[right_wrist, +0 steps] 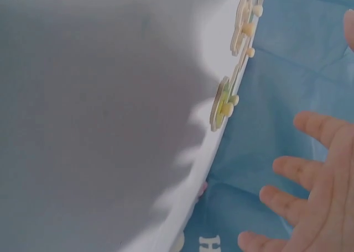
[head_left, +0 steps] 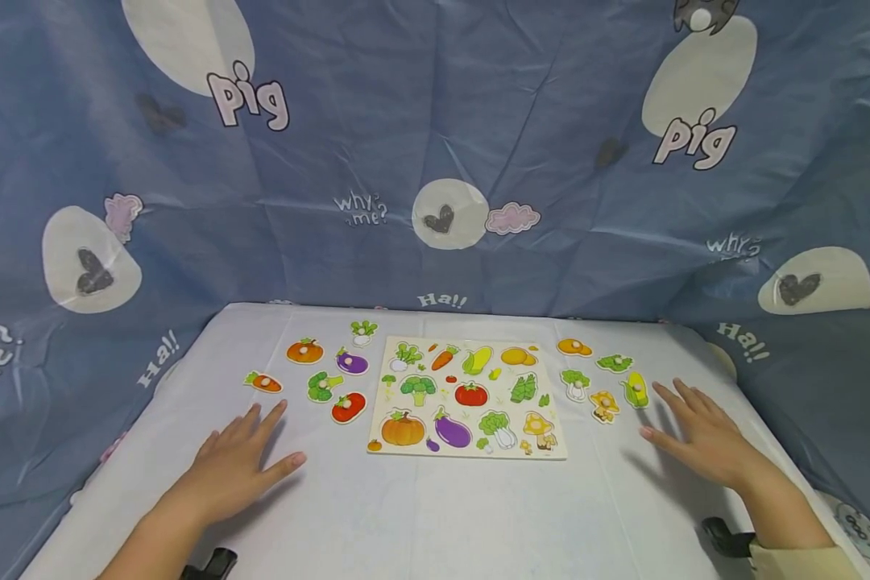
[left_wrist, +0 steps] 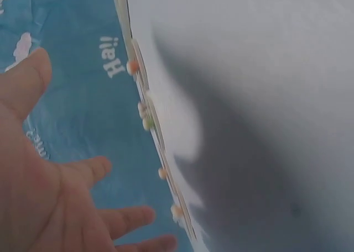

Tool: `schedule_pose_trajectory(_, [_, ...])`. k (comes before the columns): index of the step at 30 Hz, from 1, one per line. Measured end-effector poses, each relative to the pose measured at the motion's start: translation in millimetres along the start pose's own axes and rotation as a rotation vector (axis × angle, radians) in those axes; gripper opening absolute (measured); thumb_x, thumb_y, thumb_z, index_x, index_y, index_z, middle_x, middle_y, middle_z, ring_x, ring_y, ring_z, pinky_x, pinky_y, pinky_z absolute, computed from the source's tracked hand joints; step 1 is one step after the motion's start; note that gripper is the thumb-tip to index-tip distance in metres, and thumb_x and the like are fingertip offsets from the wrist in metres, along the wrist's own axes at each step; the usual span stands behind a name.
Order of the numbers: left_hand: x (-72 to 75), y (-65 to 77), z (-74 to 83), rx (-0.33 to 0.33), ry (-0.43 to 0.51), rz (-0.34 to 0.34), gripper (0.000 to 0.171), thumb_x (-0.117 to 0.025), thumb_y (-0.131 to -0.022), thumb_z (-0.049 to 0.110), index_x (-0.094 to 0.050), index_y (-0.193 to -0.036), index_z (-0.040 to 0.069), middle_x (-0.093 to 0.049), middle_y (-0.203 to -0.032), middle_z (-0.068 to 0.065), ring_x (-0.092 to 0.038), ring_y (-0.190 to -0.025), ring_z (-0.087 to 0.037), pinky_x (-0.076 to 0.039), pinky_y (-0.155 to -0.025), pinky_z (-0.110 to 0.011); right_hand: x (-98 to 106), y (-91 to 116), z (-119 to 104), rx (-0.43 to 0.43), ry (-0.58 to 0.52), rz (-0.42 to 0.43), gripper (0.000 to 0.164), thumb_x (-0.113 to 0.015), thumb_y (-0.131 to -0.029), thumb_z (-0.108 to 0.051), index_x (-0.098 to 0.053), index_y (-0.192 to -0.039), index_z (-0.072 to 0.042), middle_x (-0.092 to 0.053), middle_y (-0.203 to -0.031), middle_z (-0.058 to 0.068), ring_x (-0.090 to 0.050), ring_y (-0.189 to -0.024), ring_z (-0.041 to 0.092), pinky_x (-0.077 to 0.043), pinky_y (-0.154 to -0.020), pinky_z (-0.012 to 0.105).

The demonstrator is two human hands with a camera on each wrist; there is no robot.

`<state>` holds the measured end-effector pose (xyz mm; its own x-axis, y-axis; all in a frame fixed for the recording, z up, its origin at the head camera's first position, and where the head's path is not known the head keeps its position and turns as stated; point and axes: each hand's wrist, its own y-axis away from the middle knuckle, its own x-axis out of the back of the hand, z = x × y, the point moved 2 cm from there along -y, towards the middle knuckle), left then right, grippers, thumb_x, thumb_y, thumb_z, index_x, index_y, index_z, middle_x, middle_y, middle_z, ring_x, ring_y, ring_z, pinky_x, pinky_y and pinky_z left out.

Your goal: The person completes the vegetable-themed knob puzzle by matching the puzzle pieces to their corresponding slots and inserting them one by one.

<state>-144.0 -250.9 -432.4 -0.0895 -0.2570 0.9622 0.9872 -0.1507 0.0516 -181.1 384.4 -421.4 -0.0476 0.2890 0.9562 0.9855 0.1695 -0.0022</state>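
Note:
My left hand [head_left: 234, 465] hovers over the table's left side, fingers spread, holding nothing. Closest to its fingertips is the carrot piece [head_left: 264, 382]; the broccoli [head_left: 323, 387], tomato [head_left: 349, 408], eggplant [head_left: 351, 362], pumpkin [head_left: 305, 351] and radish [head_left: 363, 333] pieces lie beyond. My right hand [head_left: 706, 435] is also spread and holds nothing, its fingers beside the corn piece [head_left: 635, 390]. Around that lie a mushroom [head_left: 605, 407], a bok choy [head_left: 575, 385], a leafy green piece [head_left: 615, 363] and a potato-like piece [head_left: 574, 347]. A vegetable puzzle board [head_left: 435, 395] lies between the hands.
A white cloth covers the table [head_left: 435, 515]. Behind it and at both sides hangs a blue printed curtain [head_left: 377, 145]. Small knobs stand up from the pieces, as on the corn piece [right_wrist: 221, 105] in the right wrist view. Dark straps sit at both wrists.

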Motion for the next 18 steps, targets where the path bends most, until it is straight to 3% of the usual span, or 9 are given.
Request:
schedule_pose_trajectory(12, [-9.4,-11.3,26.0,-0.07,0.009,0.004,0.089,-0.052,-0.091,0.07,-0.036,-0.155,0.009,-0.034,-0.15,-0.035,-0.035,-0.134,-0.057,-0.024,-0.104,-0.075,-3.0,-9.3,-11.5,0.007,-0.059,-0.024,0.087,-0.063,-0.093,-0.055,-0.029,-0.156,-0.006,-0.018,-0.158,0.033,-0.016,-0.14,0.059,-0.02,-0.096,0.081])
schedule_pose_trajectory(18, [-5.6,-15.7,36.0,-0.081,0.015,-0.007,0.085,-0.054,-0.094,0.065,-0.035,-0.155,0.009,-0.032,-0.152,-0.035,-0.033,-0.137,-0.055,-0.025,-0.107,-0.072,-4.2,-13.0,-18.5,0.012,-0.074,-0.027,0.086,-0.063,-0.093,-0.056,-0.034,-0.153,-0.003,-0.019,-0.158,0.032,-0.016,-0.14,0.057,-0.023,-0.098,0.079])
